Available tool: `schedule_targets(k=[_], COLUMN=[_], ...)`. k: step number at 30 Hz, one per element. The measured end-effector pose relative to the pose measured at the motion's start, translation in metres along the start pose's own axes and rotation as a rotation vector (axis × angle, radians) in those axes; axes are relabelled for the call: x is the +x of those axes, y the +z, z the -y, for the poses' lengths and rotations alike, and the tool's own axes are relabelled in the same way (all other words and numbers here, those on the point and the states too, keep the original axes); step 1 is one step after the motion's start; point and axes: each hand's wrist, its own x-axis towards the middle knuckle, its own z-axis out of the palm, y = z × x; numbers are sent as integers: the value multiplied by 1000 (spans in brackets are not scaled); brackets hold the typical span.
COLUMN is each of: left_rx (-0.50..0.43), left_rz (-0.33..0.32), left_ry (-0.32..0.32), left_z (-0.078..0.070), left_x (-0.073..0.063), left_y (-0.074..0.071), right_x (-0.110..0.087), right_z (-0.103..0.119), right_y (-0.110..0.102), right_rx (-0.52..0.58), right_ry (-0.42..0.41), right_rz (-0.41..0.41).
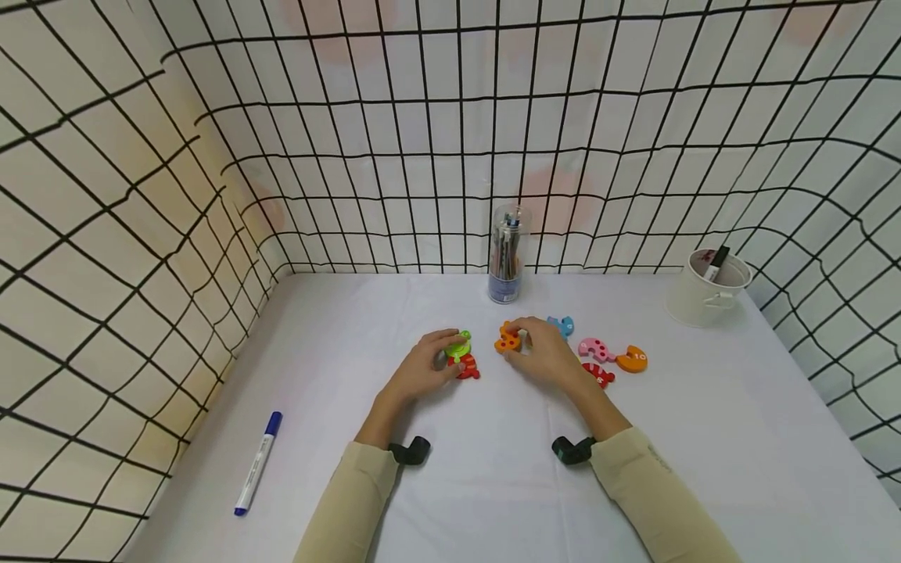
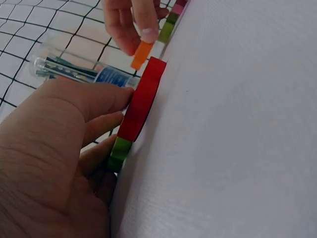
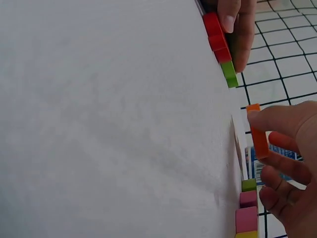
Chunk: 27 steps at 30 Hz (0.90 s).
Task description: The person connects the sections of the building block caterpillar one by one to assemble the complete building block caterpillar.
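My left hand (image 1: pixel 422 363) rests at a pair of flat toy animal pieces, one green (image 1: pixel 459 346) and one red with stripes (image 1: pixel 468 367). Its thumb lies against the red piece (image 2: pixel 142 101) and its fingers reach round to the green piece (image 2: pixel 119 152). Thumb and fingertips of my right hand (image 1: pixel 545 353) pinch an orange spotted piece (image 1: pixel 507 339). In the right wrist view that orange piece (image 3: pixel 258 131) is held by its edges, just off the white cloth. Part of the green piece is hidden by the left fingers.
Right of my right hand lie a blue piece (image 1: pixel 565 326), a pink one (image 1: pixel 595 349), an orange one (image 1: pixel 631 359) and a red one (image 1: pixel 599 375). Behind stand a clear pen jar (image 1: pixel 505 258) and a white bucket (image 1: pixel 693 297). A marker (image 1: pixel 258 463) lies left; black mesh (image 1: pixel 450 156) encloses the table.
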Motion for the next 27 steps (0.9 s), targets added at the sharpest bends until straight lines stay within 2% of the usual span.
schedule_targets(k=[4,9,16,27], left_rx=[7,12,6,14], left_rz=[13,22,18,19], left_ry=[0,-2,5,3], left_z=[2,3,2,1], left_x=[0,-1,-3,-1], left_y=[0,0,1,1], right_x=[-6,-17,-28,-37], right_z=[4,7,10,21], right_y=[-1,2,4,15], right_rx=[25,39,23,103], right_ry=[-51,-97,-80,-74], right_rz=[-32,-31,-4,47])
